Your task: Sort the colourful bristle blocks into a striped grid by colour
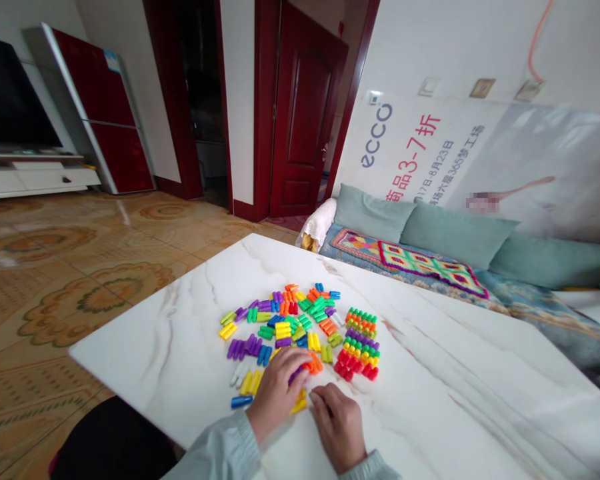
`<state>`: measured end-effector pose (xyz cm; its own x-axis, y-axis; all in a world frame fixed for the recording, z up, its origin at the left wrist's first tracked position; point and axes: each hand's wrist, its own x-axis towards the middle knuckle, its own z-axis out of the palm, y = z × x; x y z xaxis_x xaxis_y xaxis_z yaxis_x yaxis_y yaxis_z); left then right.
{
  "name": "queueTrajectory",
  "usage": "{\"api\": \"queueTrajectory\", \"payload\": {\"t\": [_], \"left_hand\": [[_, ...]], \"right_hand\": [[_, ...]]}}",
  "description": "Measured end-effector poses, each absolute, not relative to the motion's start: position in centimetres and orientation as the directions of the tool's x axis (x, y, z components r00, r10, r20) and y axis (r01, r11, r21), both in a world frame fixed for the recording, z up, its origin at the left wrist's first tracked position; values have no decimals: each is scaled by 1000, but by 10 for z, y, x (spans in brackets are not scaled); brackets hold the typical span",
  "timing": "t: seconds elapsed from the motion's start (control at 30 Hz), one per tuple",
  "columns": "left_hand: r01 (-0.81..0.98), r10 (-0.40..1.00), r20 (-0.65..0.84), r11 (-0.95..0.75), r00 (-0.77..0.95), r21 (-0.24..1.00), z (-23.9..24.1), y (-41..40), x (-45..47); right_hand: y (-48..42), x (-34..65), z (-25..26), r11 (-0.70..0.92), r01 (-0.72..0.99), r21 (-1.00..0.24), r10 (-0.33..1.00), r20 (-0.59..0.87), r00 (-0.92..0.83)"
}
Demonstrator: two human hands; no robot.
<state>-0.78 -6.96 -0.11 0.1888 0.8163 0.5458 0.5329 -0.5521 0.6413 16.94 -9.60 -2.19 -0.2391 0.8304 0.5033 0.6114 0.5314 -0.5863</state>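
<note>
On the white marble-patterned table, my left hand [279,387] curves over the loose building blocks. Its fingers and thumb close around a purple bullet-shaped block [296,375], which they partly cover. An orange block [314,364] lies at its fingertips, and a yellow block [299,403] shows just below. My right hand [339,421] rests close by with fingers curled together; whatever it holds, if anything, is hidden. To the right of the loose pile stands an assembled block structure [358,343] in rows of green, orange, purple, yellow and red.
Scattered loose blocks [280,330] in many colours spread across the table [180,320] beyond my hands. A sofa [510,287] with pale green cushions [457,230] runs along the right wall. A dark seat [113,440] is at the lower left, on the tiled floor [80,280].
</note>
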Motion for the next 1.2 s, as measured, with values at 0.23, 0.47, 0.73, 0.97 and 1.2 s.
{"api": "queueTrajectory", "payload": {"t": [0.23,0.47,0.73,0.97,1.2], "left_hand": [[765,905,407,-346,120,543,18,33,-20],[859,970,175,-231,168,457,14,108,-16],[869,966,172,-249,192,427,15,109,-14],[774,910,379,-359,166,523,41,54,-12],[324,808,568,-585,156,744,5,-67,9]], "right_hand": [[-94,167,-23,453,605,-654,888,387,-248],[-94,166,-17,435,619,-654,889,422,-179],[-93,167,-20,416,619,-666,901,395,-180],[-93,167,-21,399,602,-692,908,388,-156],[-92,171,-24,424,462,-779,893,444,-73]]}}
